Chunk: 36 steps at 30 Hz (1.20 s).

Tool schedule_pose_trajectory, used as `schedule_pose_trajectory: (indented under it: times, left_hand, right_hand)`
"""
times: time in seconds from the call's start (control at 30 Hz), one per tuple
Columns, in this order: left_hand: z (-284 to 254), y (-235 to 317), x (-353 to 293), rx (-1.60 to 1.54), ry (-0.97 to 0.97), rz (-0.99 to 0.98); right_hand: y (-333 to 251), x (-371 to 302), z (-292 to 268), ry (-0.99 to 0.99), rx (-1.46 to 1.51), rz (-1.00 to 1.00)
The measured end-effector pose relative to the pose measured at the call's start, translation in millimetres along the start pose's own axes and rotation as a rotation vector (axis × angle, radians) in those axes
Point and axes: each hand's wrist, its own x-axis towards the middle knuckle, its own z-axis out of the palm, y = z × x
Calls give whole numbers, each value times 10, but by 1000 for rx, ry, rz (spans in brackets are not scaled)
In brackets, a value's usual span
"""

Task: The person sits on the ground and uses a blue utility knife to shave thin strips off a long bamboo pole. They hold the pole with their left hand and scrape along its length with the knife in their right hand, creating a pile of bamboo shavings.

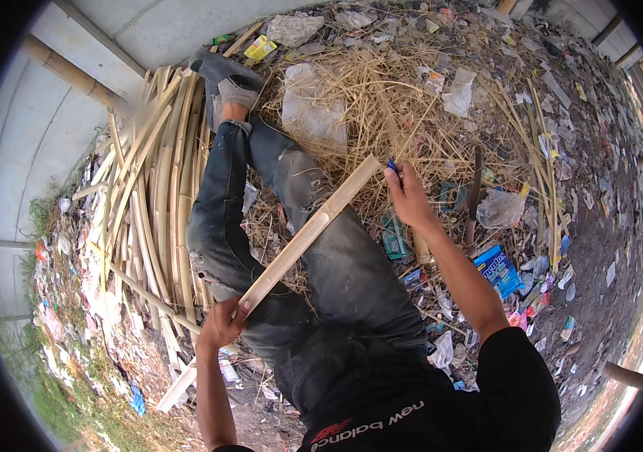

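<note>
**Wooden strip [314, 227] held slantwise over a seated person's legs**

Nearest is the person's black shirt [419, 384], with worn dark trousers [359, 264] stretching out beyond it. The left hand [220, 327] is closed around the lower part of the pale wooden strip, thumb on top. From there the strip slants up to the right across both legs, its lower end poking out past the hand toward the ground.

The right hand [410, 200] is curled narrow around a small blue thing [391, 163], just beside the strip's upper end; what it is, and whether it touches the wood, I cannot tell.

To the right of that hand lie a long dark blade [475, 188] and, closer in, a blue packet [498, 271] among scattered litter. Left of the legs is a heap of long strips [163, 196]. Past the hands, a tangle of straw-coloured shavings [382, 87] spreads beside a whitish sheet [312, 105]. One foot wears a dark shoe [223, 69]. Farthest off stands a grey wall [163, 26].
</note>
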Motion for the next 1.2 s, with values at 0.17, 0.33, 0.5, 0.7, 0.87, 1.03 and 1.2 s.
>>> schedule_pose_trajectory:
  times: [0.17, 0.33, 0.5, 0.7, 0.87, 1.03, 1.2]
  left_hand:
    - [-39, 121, -1, 178, 56, 154]
    - [-61, 217, 16, 244, 42, 96]
    - [-6, 170, 52, 270, 51, 78]
    - [70, 245, 159, 283, 71, 179]
    - [74, 355, 146, 256, 55, 154]
    - [154, 322, 164, 186, 36, 187]
    - [482, 545, 433, 105, 84, 229]
  right_hand:
    - [-5, -84, 123, 144, -41, -241]
    - [-79, -134, 218, 72, -70, -75]
    - [-119, -93, 325, -43, -198, 44]
    - [-336, -334, 621, -102, -205, 5]
    - [-303, -390, 658, -120, -170, 24]
    - [-429, -421, 627, -116, -107, 28]
    - [-590, -505, 682, -275, -170, -104]
